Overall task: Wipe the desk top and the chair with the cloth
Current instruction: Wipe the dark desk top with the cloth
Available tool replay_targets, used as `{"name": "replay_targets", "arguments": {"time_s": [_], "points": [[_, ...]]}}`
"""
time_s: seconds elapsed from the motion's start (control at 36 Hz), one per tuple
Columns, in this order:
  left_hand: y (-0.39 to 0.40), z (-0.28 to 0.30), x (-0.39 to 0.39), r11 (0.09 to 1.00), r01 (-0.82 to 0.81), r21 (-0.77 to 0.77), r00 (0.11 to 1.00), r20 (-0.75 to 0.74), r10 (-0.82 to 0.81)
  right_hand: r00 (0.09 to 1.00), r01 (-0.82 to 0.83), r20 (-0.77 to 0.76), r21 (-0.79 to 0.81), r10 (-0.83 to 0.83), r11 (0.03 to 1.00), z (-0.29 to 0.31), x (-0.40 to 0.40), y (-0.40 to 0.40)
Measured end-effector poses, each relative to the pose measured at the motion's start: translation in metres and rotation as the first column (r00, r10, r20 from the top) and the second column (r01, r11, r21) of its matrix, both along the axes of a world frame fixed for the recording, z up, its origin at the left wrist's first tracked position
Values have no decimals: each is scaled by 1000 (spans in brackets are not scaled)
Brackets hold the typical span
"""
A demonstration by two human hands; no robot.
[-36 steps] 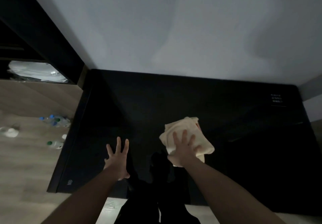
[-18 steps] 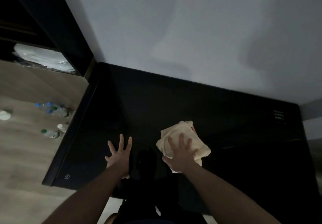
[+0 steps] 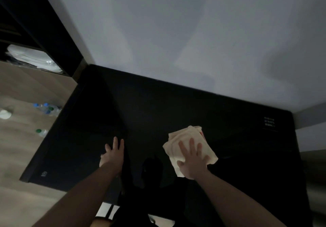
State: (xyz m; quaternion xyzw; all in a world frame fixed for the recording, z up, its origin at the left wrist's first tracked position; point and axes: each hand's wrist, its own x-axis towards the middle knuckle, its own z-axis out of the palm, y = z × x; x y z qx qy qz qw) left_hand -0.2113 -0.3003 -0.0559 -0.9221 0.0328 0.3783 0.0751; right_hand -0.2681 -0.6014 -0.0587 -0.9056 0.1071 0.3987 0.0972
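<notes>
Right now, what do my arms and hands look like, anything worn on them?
Both forearms are bare as far as the view shows: no sleeves, gloves or watch can be seen. The left hand and right hand show no rings, though the dim light could hide small ones.

I see a cream cloth (image 3: 191, 144) on the plain black worktop (image 3: 158, 113), white lettering (image 3: 269, 122) at its far right corner.

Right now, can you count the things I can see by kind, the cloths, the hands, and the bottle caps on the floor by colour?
Cloths: 1, the cream cloth under the right hand on the desk top
Hands: 2, with the left hand flat on the desk
Blue bottle caps: 2
Green bottle caps: 2
Total: 7
</notes>
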Motion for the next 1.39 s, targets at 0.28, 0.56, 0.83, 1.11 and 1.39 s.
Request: {"name": "replay_targets", "arguments": {"time_s": [0.28, 0.56, 0.83, 1.11, 1.39], "points": [[-166, 2, -74, 983, 20, -184, 998, -58, -31, 985, 168, -37, -71, -171, 983, 5, -56, -165], [-207, 8, -104, 983, 8, -186, 998, -62, -20, 917, 390, -62, -69, -394, 918, 11, -71, -221], [-208, 8, -99, 986, 71, -154, 996, -40, -78, 967, 234, -108, 13, -231, 972, 10, -57, -142], [-213, 14, -89, 989, 36, -144, 995, -91, -49, 998, 43, -54, 8, -43, 999, 7, -72, -163], [-289, 14, -99, 974, 58, -221, 990, -113, -85, 990, 134, -58, 25, -132, 991, 11, -84, -263]]}}
